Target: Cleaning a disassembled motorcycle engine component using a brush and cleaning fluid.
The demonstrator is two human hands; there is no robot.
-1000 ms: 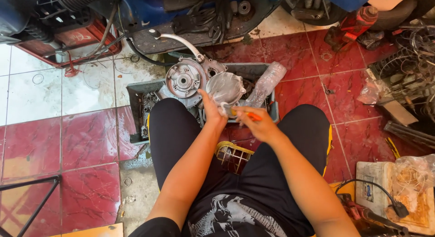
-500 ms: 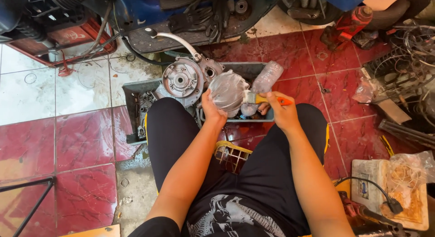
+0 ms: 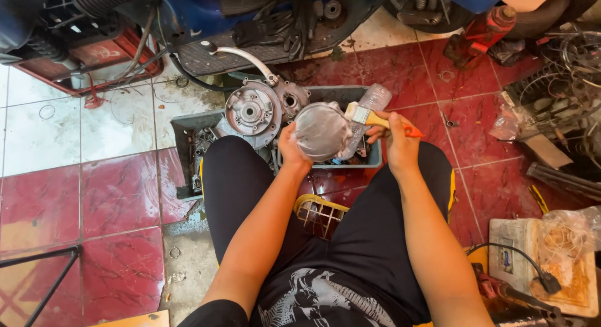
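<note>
Left hand [image 3: 292, 145] grips a round metal cover [image 3: 322, 132], right hand [image 3: 400, 139] clutches a brush [image 3: 375, 119] on it, cleaning looks midway, engine case [image 3: 253, 111] untouched.

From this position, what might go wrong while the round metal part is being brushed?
The left hand holds the round metal cover only at its edge, so it may slip into the grey tray below. The paintbrush in the right hand might flick dirt onto the legs. The engine case leans close by and could be knocked.

Red-and-white tiled floor [image 3: 94, 195], cluttered.
We see a grey tray [image 3: 188, 123] on it; red jack [image 3: 485, 26] behind; wire tangle [image 3: 563, 70] at right.
</note>
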